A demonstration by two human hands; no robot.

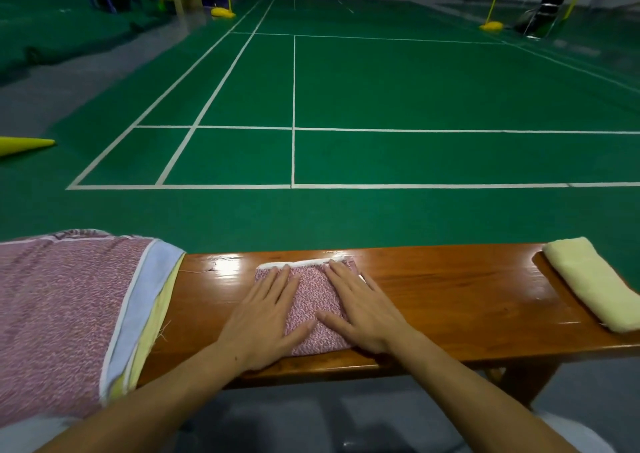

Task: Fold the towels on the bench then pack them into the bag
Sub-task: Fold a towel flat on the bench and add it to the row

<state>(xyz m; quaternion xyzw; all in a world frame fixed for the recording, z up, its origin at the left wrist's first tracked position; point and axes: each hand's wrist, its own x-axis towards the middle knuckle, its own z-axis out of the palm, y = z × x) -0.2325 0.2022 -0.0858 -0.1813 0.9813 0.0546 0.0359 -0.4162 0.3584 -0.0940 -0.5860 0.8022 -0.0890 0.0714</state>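
Observation:
A small folded pink speckled towel (pixel 311 300) lies in the middle of the glossy wooden bench (pixel 450 296), a white hem along its far edge. My left hand (pixel 266 317) lies flat on its left side and my right hand (pixel 360 310) lies flat on its right side, fingers straight and spread, both pressing down. A folded pale yellow towel (pixel 592 282) rests at the bench's right end. On the left end lies a stack of unfolded towels: a large pink one (pixel 62 317) on top, a light blue one (pixel 149 300) and a yellow one (pixel 152 331) beneath. No bag is in view.
Beyond the bench stretches a green badminton court floor (pixel 381 88) with white lines. A yellow cone-shaped thing (pixel 24 144) lies at the far left. Yellow net post bases (pixel 223 12) stand in the distance. Grey floor runs below the bench's near edge.

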